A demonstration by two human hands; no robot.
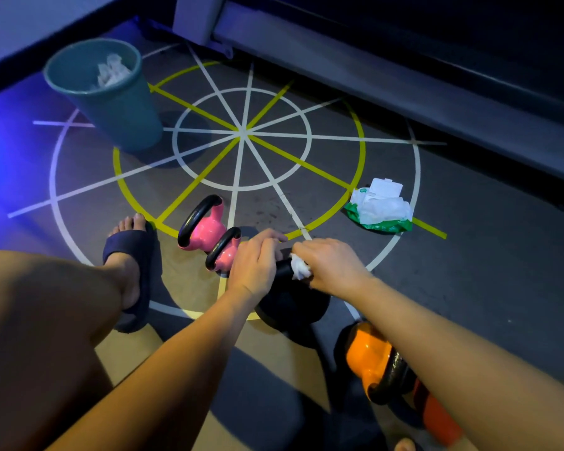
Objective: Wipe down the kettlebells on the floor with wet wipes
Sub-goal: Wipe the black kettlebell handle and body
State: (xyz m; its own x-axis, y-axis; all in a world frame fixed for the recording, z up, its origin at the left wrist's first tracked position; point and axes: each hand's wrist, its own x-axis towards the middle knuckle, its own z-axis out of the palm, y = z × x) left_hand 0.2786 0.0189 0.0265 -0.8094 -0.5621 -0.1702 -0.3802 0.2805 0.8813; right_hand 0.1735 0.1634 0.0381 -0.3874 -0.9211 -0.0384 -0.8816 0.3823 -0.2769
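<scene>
A black kettlebell [292, 305] stands on the floor in front of me. My left hand [258, 262] grips the left part of its handle. My right hand [331, 265] holds a crumpled white wet wipe [299, 266] against the handle's right part. Two pink kettlebells with black handles, one [205, 227] behind the other [227, 253], sit just left of my left hand. An orange kettlebell [370, 356] with a black handle lies under my right forearm.
A green pack of wet wipes [380, 208] lies open on the floor to the right. A teal bin [118, 105] holding used wipes stands at the back left. My left foot in a dark slipper [131, 255] is beside the pink kettlebells. A machine frame [372, 70] runs along the back.
</scene>
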